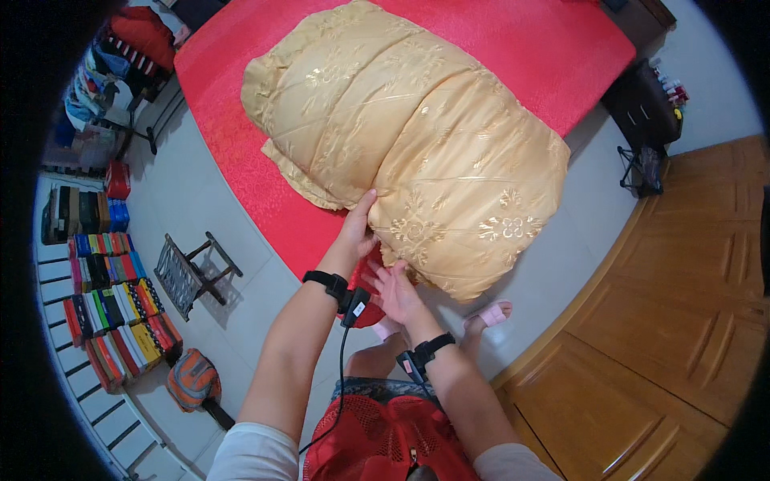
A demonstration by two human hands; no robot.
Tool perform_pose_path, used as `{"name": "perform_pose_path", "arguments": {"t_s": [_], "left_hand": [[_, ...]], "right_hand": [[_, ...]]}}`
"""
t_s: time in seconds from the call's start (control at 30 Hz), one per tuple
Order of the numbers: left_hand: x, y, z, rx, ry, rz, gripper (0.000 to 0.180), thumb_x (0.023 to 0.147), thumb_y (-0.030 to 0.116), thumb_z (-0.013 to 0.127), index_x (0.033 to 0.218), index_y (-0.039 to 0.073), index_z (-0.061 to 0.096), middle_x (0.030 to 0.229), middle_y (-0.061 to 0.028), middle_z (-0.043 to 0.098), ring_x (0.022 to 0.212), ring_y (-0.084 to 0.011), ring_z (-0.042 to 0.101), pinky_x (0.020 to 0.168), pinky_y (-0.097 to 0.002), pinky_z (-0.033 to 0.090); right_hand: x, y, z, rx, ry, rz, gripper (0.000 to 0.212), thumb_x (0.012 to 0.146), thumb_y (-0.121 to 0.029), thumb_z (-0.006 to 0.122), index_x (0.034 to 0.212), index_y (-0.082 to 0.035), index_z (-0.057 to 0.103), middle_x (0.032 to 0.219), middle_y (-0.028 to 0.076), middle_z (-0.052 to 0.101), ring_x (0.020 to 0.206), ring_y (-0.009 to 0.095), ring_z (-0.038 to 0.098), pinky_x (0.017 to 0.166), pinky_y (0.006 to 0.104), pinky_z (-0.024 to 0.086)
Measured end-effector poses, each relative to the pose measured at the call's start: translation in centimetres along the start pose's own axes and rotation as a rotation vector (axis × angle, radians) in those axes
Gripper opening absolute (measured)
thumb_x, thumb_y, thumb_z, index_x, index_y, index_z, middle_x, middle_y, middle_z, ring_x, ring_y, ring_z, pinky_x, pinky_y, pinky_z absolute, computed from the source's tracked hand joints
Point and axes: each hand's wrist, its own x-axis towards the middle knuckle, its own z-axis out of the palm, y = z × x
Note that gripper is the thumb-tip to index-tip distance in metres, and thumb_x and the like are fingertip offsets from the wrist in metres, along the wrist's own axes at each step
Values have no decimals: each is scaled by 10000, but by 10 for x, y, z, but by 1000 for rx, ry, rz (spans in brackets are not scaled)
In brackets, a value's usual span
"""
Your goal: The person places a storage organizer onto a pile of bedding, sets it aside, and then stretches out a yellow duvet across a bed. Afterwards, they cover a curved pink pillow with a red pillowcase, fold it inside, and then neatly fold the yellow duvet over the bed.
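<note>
A puffy gold satin quilt point(449, 152) with a shiny flower pattern lies folded over on the red bed sheet point(228, 132). Its near right end bulges past the bed's edge above the floor. My left hand point(361, 228) pinches the quilt's near edge, thumb on top and the other fingers partly hidden underneath. Just to the right and nearer to me, my right hand point(397, 295) is turned palm up with fingers spread. Its fingertips are close to the quilt's lower edge; whether they touch it I cannot tell. Both wrists wear black straps with small devices.
A dark folding stool point(192, 268) stands on the tiled floor at left, near stacked colourful boxes point(120, 321), an orange-grey backpack point(195, 381) and a metal rack point(96, 417). At right are wooden cabinet doors point(642, 345) and a dark nightstand point(642, 112). A cable point(343, 361) hangs from the left wrist.
</note>
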Motion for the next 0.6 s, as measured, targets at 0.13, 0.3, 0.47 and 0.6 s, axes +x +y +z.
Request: {"name": "perform_pose_path", "arguments": {"t_s": [0.13, 0.3, 0.47, 0.6], "left_hand": [[3, 1, 12, -19, 8, 25, 445, 904, 333, 562, 1239, 50, 492, 1183, -128, 584, 1071, -247, 577, 917, -408, 490], [-2, 3, -8, 81, 84, 80, 449, 902, 327, 564, 1238, 39, 493, 1182, -123, 584, 1051, -241, 585, 895, -403, 500], [-3, 6, -14, 190, 103, 124, 458, 892, 315, 575, 1247, 38, 487, 1196, -114, 578, 1076, -246, 570, 919, -403, 479], [12, 21, -42, 46, -66, 194, 482, 871, 267, 604, 1273, 47, 454, 1246, -110, 544, 1128, -259, 535, 990, -424, 425]], "right_hand": [[20, 3, -4, 222, -28, -366, 919, 698, -612, 648, 1388, -124, 288, 1433, 31, 341, 1325, 238, 284, 1032, 488, 324], [11, 0, 24, 285, 173, -742, 927, 661, -483, 761, 1381, -119, 306, 1443, 51, 317, 1357, 270, 237, 1095, 522, 256], [-9, -21, 51, 418, 289, -924, 904, 707, -513, 717, 1396, -112, 291, 1429, 79, 340, 1327, 284, 299, 1083, 494, 291], [-15, -37, 66, 506, 408, -1022, 821, 780, -509, 662, 1399, -116, 292, 1412, 85, 363, 1296, 289, 350, 1069, 483, 312]]}}
